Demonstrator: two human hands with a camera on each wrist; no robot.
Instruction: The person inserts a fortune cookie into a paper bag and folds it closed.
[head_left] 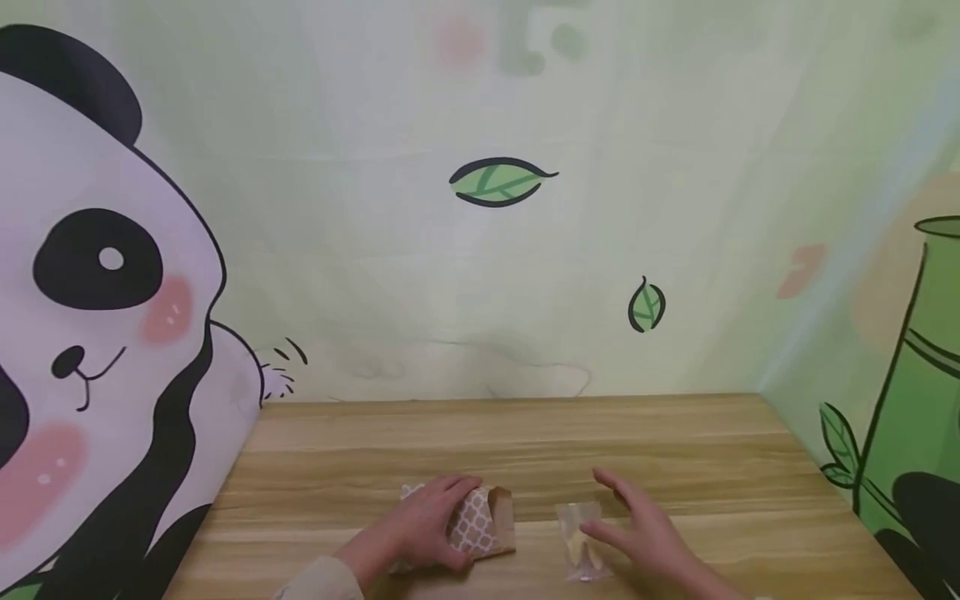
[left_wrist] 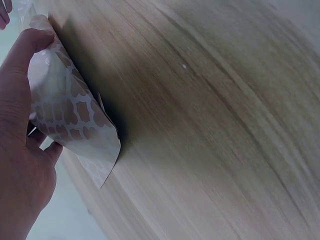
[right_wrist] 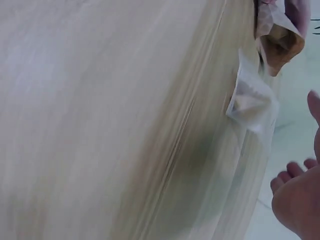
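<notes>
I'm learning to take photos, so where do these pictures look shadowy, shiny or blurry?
Left wrist: dark shadow on the wooden tabletop beside the patterned paper bag; right wrist: pale glare at upper left, and the clear plastic packet looks blurry; head: fairly even light, larger printed leaf crisply outlined.

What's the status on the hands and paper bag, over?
Left hand gripping patterned paper bag. Right hand empty, by clear packet. No obstacle visible between bag and packet.

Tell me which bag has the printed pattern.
The paper bag gripped by the left hand: white lattice lines run across it, while the clear bag nearest the right hand lacks them.
</notes>
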